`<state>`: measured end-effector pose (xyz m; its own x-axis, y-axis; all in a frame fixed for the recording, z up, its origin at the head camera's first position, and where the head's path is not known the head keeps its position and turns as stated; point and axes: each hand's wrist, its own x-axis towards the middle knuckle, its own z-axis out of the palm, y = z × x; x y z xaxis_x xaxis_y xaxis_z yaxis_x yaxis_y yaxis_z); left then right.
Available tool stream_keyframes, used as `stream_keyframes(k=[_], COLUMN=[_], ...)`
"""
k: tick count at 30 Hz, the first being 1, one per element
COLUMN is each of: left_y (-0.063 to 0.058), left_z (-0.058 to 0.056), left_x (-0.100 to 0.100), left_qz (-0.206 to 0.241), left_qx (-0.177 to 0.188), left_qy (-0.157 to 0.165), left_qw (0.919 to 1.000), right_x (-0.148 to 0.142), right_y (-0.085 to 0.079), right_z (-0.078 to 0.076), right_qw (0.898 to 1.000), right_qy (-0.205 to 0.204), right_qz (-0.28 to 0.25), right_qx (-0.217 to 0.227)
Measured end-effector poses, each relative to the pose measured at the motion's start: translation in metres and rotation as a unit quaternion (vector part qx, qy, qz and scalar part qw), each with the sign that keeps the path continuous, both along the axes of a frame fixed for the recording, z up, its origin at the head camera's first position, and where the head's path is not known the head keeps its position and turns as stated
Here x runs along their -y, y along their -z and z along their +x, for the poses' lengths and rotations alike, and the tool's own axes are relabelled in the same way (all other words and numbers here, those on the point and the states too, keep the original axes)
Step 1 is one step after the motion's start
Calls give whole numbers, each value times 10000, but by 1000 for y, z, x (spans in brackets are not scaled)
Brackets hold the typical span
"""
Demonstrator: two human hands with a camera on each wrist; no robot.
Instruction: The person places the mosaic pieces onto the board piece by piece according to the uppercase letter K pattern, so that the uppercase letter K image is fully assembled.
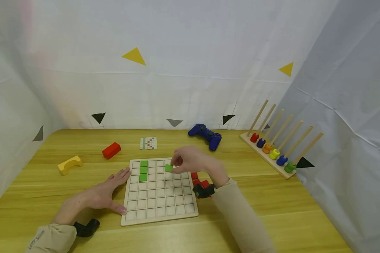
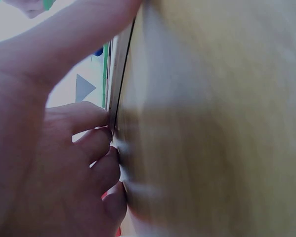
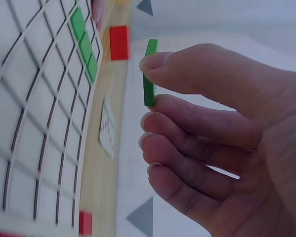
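Observation:
A white grid board (image 1: 160, 202) with a wooden frame lies on the table. Three green square tiles (image 1: 143, 170) fill cells in its second column from the left, at the far end. Above the board's far right part, my right hand (image 1: 191, 160) pinches another green tile (image 3: 150, 74) between thumb and index finger; the other fingers curl loosely below. My left hand (image 1: 105, 191) rests flat at the board's left edge, thumb near the front corner and fingertips touching the frame higher up. Several red tiles (image 1: 204, 183) lie right of the board, partly hidden by the right wrist.
A small pattern card (image 1: 148, 143) with green and red squares lies behind the board. Left of it are a red block (image 1: 111, 150) and a yellow arch block (image 1: 70, 165). A blue game controller (image 1: 206, 136) sits at the back; a wooden peg rack (image 1: 263, 153) with coloured beads stands right.

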<state>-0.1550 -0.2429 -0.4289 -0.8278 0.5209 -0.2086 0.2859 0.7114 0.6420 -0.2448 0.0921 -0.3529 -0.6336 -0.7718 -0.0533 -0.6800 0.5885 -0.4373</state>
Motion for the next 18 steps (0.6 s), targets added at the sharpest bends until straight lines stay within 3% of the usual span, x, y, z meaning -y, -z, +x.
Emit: stream_keyframes(k=[12, 18], left_y=[-2, -1], left_z=[0, -1], left_x=[1, 0], left_qz=[-8, -81], left_qx=[29, 76], left_qy=[-16, -43], left_qw=[10000, 9999], right_x=[48, 60], right_y=[4, 12], right_z=[6, 6], right_qw=[9985, 9987], right_qy=[-255, -351], right_qz=[152, 119], right_qx=[465, 345])
